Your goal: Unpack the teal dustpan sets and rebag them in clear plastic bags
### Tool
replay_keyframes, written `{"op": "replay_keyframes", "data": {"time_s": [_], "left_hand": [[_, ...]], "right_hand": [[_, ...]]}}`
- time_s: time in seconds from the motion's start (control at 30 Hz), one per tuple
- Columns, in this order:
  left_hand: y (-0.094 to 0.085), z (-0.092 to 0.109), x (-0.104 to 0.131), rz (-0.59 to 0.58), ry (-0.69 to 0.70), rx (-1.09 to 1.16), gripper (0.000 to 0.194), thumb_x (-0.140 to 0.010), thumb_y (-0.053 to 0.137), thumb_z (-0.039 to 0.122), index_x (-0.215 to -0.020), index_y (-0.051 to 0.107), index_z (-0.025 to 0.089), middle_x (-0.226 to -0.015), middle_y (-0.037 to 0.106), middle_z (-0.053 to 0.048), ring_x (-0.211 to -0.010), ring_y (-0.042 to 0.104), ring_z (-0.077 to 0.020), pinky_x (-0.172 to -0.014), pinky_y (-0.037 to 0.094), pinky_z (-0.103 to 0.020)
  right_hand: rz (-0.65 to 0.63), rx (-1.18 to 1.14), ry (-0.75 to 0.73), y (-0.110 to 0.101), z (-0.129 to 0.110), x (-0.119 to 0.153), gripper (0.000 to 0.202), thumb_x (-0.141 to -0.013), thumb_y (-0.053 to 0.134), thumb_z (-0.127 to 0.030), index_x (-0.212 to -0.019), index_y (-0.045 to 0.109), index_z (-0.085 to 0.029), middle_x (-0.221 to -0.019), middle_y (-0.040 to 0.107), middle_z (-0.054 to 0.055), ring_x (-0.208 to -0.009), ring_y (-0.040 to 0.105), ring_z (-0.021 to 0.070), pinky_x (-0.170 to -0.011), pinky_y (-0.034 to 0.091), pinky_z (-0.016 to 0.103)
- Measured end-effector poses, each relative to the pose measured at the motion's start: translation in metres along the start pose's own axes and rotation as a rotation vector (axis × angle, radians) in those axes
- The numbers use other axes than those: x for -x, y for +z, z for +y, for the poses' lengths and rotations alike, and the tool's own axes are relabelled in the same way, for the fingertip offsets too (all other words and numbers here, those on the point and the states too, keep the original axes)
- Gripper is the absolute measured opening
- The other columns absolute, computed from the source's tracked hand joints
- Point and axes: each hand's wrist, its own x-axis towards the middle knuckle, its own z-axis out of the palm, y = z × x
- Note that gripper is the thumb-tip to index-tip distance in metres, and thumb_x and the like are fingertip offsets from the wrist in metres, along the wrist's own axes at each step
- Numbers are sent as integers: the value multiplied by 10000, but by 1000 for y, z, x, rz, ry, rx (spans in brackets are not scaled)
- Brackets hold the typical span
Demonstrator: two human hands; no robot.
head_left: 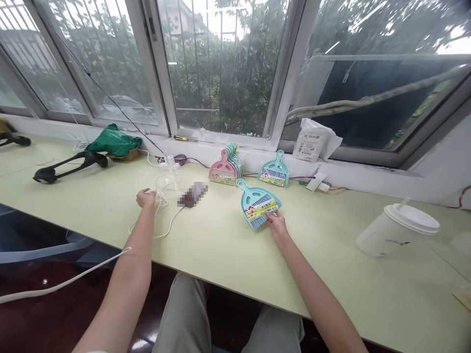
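My right hand [277, 223] grips the lower right edge of a turquoise dustpan-and-brush set [253, 195], thumb over its printed card. The set is tilted above the table, handle pointing away to the upper left. Further left, my left hand [146, 197] has its fingers closed at the edge of what looks like a clear plastic bag [167, 184]; its outline is faint. Behind, a row of packed dustpan sets [223, 169], pink in front and green behind, stands against the wall. Another turquoise set [274, 169] leans to their right.
A blurred-out object [193, 194] lies between my hands beside a white cable [171, 223]. A lidded white cup [397, 229] stands at right. At left are a black frame-like object [71, 165] and a green bag [115, 140]. A power strip [170, 164] sits by the wall.
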Motion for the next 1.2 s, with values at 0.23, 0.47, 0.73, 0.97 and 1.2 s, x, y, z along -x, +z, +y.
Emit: {"op": "replay_keyframes", "data": {"time_s": [0.23,0.47,0.73,0.97,1.2], "left_hand": [[-11,56,29,-449,309,380,467,-692,675,337,-1107,591,139,-921,686,-86,-741,635,-143,-604,465,-211],[20,91,86,-1115,490,186,621,-601,762,416,-1164,613,199,-915,701,-81,-725,627,-179,-610,450,-258],[87,44,163,-459,1043,-331,472,-734,653,244,-1200,577,237,-1334,506,-132,-1259,403,-326,-1037,260,-473],[108,22,225,-683,1001,-614,240,-757,631,343,-877,683,142,-1000,604,-216,-1046,520,-392,-895,359,-504],[127,31,211,-582,1011,-641,284,-852,387,125,-897,668,122,-897,615,-210,-999,555,-332,-774,447,-410]], "right_hand": [[18,58,-42,-4,0,-3,405,-581,818,-261,-923,610,-197,-872,713,55,-798,699,215,-747,600,360],[228,51,24,-28,-20,-14,354,-559,787,-121,-841,590,-203,-806,706,20,-796,700,202,-743,602,366],[261,-16,-43,-42,-47,-17,327,-589,752,-71,-857,605,-187,-852,718,27,-801,700,190,-747,606,340],[-50,162,70,-39,-70,-7,324,-603,781,-101,-895,646,-143,-878,726,75,-751,699,194,-689,605,311],[-137,330,127,-24,-64,5,338,-604,785,-96,-912,647,-126,-853,730,89,-736,705,208,-678,602,343]]}}
